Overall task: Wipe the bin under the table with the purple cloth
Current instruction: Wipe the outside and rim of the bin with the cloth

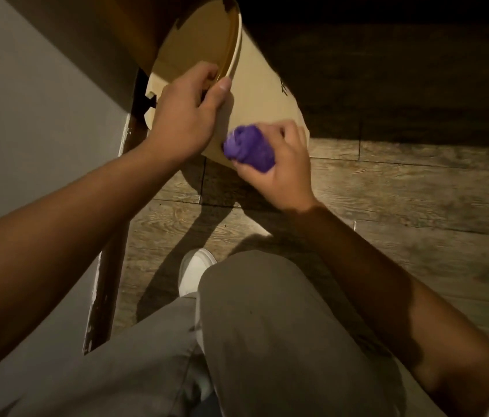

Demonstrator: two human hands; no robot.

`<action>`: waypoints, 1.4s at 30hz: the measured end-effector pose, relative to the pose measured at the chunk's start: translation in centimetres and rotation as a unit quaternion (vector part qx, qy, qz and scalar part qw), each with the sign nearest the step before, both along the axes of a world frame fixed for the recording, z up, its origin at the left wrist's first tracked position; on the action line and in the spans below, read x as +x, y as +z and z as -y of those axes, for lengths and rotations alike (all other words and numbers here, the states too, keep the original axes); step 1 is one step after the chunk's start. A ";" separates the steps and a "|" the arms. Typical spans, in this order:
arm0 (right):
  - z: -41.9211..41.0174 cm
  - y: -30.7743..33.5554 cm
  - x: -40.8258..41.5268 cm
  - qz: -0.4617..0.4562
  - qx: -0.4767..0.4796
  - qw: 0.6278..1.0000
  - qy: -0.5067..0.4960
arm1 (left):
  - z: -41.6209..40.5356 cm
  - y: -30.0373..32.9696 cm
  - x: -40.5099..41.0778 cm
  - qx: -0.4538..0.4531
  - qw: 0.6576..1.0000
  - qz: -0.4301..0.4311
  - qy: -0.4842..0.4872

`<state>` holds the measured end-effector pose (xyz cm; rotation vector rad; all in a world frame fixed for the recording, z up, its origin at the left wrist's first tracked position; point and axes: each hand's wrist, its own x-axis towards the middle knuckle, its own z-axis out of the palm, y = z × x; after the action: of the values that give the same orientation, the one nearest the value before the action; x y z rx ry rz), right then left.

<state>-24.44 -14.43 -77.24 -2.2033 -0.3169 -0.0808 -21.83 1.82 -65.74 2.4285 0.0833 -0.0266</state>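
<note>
A cream plastic bin (262, 82) is tilted on its side over the wood floor, its open mouth facing up and left. My left hand (184, 115) grips the bin's rim, thumb on the outer wall and fingers inside. My right hand (282, 164) is closed around a bunched purple cloth (249, 149), which presses against the lower outer wall of the bin. The bin's far part lies in the dark shadow beneath the table.
A grey wall (26, 100) with a dark chipped baseboard (108, 266) runs along the left. Wood plank floor (417, 191) spreads to the right. My bent knee in grey trousers (267, 326) and a white shoe (195, 272) fill the bottom.
</note>
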 end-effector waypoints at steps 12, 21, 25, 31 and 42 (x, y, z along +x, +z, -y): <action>4.2 5.5 8.6 -0.161 0.269 0.947 -0.076 | 1.7 1.7 1.1 0.015 0.999 -0.028 0.006; 0.4 2.1 1.4 -0.004 -0.046 0.997 0.061 | 1.8 2.5 4.1 0.020 0.999 -0.035 0.011; 2.1 0.8 0.3 -0.159 0.142 0.976 -0.036 | 2.1 2.0 4.1 -0.027 0.999 -0.025 -0.006; 4.3 3.5 5.0 -0.311 0.389 0.857 -0.135 | -1.1 -0.5 1.4 0.019 0.996 0.047 -0.079; 2.6 7.8 9.7 -0.162 0.300 0.932 -0.121 | -0.9 -0.6 0.5 0.085 0.988 0.079 -0.100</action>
<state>-14.76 -17.00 -69.42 -1.5985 0.1542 0.0487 -21.37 2.76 -66.29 2.5905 -0.2396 0.0844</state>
